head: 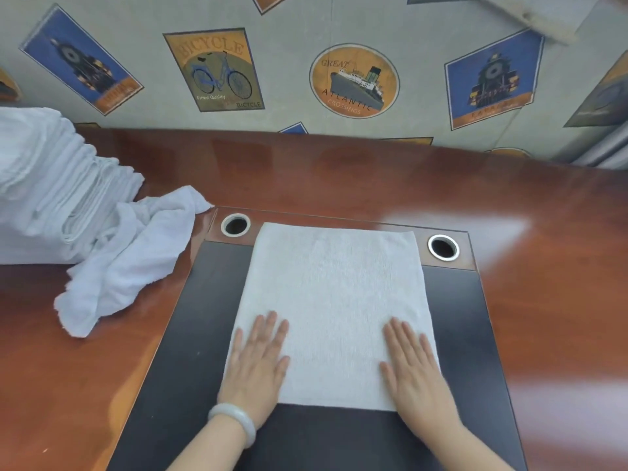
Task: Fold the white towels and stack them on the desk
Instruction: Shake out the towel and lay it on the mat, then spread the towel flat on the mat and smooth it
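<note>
Both hands lie flat with fingers straight, gripping nothing. The left hand (258,365) and right hand (414,372) press the near corners of the white towel (336,294), which is spread on the dark mat (190,334). Its long axis runs straight away from the palms, so the next fold probably goes lengthwise, and neither hand is nearer. Out beyond the left hand lies a crumpled towel (136,253), and past it the folded stack (44,198).

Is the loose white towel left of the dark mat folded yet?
Not folded. The loose towel lies rumpled in uneven bunches on the desk, next to the neat stack of folded towels.
</note>
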Action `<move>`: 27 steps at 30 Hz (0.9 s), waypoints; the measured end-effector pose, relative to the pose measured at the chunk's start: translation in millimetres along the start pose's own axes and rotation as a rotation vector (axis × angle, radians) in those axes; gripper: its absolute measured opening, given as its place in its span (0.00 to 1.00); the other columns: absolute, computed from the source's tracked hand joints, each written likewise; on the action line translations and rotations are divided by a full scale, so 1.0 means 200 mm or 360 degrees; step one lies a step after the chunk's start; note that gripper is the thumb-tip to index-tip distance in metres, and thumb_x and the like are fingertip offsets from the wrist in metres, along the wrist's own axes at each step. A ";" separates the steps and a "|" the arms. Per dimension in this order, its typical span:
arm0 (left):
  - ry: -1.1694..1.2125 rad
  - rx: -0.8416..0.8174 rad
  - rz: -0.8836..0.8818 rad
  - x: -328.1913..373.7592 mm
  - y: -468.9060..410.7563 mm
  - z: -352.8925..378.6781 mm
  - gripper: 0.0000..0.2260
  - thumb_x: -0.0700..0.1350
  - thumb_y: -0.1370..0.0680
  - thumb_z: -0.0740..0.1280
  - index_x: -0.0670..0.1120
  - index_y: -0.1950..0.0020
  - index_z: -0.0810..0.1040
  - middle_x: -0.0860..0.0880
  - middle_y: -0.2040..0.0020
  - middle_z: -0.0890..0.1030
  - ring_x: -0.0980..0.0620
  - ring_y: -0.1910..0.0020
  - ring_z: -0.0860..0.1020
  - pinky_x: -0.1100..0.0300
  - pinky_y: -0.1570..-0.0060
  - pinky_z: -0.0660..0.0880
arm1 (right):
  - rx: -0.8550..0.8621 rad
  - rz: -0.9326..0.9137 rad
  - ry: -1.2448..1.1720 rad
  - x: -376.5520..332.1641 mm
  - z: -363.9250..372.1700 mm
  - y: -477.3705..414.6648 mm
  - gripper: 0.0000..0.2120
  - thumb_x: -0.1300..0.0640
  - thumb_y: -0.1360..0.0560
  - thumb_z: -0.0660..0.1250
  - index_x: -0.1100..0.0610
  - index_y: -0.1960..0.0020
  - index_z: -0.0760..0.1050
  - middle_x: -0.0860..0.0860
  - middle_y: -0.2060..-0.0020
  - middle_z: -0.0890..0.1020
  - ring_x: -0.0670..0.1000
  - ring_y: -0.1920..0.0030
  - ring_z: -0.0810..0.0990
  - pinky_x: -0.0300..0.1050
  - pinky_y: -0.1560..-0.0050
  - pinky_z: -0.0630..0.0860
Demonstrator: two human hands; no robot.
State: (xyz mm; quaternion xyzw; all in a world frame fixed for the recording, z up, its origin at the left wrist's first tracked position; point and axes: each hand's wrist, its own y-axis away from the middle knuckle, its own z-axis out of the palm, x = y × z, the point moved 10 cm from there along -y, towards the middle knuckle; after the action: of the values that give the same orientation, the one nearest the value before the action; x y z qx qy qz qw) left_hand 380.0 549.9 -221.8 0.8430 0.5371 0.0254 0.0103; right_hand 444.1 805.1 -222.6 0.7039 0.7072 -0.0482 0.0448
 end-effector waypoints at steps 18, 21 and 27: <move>-0.0125 0.0120 0.0681 0.08 0.16 -0.20 0.15 0.40 0.30 0.61 0.51 0.44 0.72 0.51 0.52 0.72 0.49 0.57 0.73 0.57 0.56 0.72 | -0.0037 -0.0556 0.0116 -0.07 -0.18 0.22 0.14 0.61 0.27 0.56 0.53 0.44 0.74 0.49 0.44 0.74 0.53 0.50 0.75 0.44 0.47 0.70; -0.0336 -0.0109 0.0758 0.10 0.11 -0.23 0.24 0.32 0.44 0.59 0.47 0.50 0.72 0.49 0.59 0.73 0.50 0.65 0.71 0.59 0.68 0.72 | -0.0185 -0.0491 0.0164 -0.07 -0.20 0.18 0.20 0.67 0.39 0.52 0.52 0.52 0.72 0.48 0.54 0.74 0.52 0.59 0.71 0.41 0.59 0.72; 0.0228 -0.1306 0.0558 0.09 0.19 -0.12 0.14 0.32 0.26 0.58 0.47 0.46 0.73 0.46 0.49 0.74 0.48 0.55 0.70 0.55 0.55 0.70 | -0.1059 -0.0071 -0.0360 0.05 -0.20 0.18 0.20 0.66 0.41 0.45 0.45 0.60 0.64 0.43 0.63 0.70 0.46 0.63 0.69 0.38 0.66 0.62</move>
State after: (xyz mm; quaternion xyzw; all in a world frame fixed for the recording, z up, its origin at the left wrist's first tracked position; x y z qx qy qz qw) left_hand 420.5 549.8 -196.5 0.8436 0.3311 0.2959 0.3020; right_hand 479.4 820.5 -184.0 0.6254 0.6899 0.1063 0.3488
